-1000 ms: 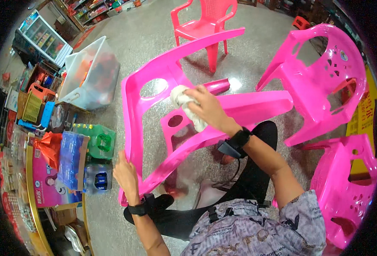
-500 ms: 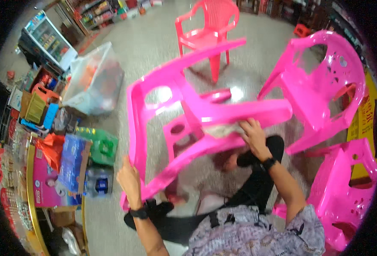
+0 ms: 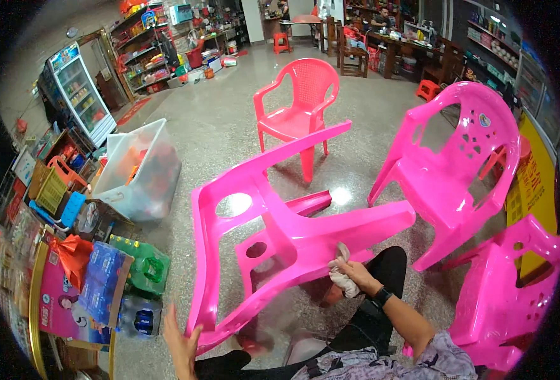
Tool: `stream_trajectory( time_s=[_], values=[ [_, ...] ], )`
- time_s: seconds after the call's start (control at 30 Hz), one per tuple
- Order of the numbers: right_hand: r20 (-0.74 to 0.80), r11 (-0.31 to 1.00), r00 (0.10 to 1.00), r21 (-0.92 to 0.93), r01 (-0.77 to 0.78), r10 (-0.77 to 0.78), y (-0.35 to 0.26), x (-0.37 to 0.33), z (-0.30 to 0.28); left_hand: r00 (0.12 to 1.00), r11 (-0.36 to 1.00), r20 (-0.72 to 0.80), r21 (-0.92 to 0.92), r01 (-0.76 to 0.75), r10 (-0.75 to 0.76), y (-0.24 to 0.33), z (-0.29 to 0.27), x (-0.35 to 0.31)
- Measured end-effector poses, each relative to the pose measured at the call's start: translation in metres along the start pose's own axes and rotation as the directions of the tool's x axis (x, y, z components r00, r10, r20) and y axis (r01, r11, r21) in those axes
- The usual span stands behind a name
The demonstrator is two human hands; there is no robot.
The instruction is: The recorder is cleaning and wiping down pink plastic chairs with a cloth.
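Observation:
A glossy pink plastic armchair [image 3: 311, 237] lies tipped over in front of me, its legs and arm loops pointing sideways. My right hand [image 3: 359, 277], with a dark watch on its wrist, is closed on a pale crumpled cloth [image 3: 343, 282] against the chair's near edge. Down at the chair's lower left corner is my left hand [image 3: 181, 342]. Its fingers are stretched up and the thumb is spread, touching or very near the pink rim. To the right stand two more pink armchairs, one upright [image 3: 444, 171] and one closer [image 3: 505, 297].
Beyond the tipped chair stands a coral-red armchair [image 3: 296, 114]. On the left are a translucent plastic bin [image 3: 143, 183], shrink-wrapped bottle packs [image 3: 105, 272] and a glass-door fridge [image 3: 80, 95]. A yellow board [image 3: 536, 183] leans at right. A person [image 3: 381, 20] sits far back among wooden furniture.
The view has tilted up, showing more of the room. My left hand has loosened its grip on the chair's rim. My right hand and the cloth have shifted along the chair's near edge.

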State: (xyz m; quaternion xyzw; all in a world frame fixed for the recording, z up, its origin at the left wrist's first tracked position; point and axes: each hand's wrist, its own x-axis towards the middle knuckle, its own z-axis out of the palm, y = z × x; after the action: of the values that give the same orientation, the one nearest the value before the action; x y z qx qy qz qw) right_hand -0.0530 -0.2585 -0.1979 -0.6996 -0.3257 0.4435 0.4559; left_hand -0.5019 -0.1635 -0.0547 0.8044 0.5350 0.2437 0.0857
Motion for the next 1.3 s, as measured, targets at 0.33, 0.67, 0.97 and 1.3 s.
stream_trajectory(
  time_s=[0.33, 0.67, 0.97, 1.3],
  values=[
    [0.304, 0.811, 0.914, 0.44, -0.385, 0.269, -0.026, 0.016, 0.042, 0.761, 0.572, 0.06, -0.622, 0.535, -0.646, -0.132, 0.093, -0.141],
    [0.158, 0.872, 0.969, 0.427, -0.238, 0.188, -0.011, 0.038, 0.042, 0.769, 0.098, 0.114, -0.97, 0.224, -0.629, -0.249, 0.192, -0.195],
    [0.009, 0.971, 0.982, 0.151, 0.185, -0.189, -0.106, 0.082, 0.026, 0.787, 0.748, -0.24, -0.55, 0.371, -0.568, -0.139, 0.068, -0.102],
    [0.185, 0.99, 0.973, 0.064, 0.127, -0.137, -0.157, 0.16, 0.048, 0.784, 0.773, -0.272, -0.515, 0.371, -0.558, -0.099, -0.039, -0.036]
  ],
)
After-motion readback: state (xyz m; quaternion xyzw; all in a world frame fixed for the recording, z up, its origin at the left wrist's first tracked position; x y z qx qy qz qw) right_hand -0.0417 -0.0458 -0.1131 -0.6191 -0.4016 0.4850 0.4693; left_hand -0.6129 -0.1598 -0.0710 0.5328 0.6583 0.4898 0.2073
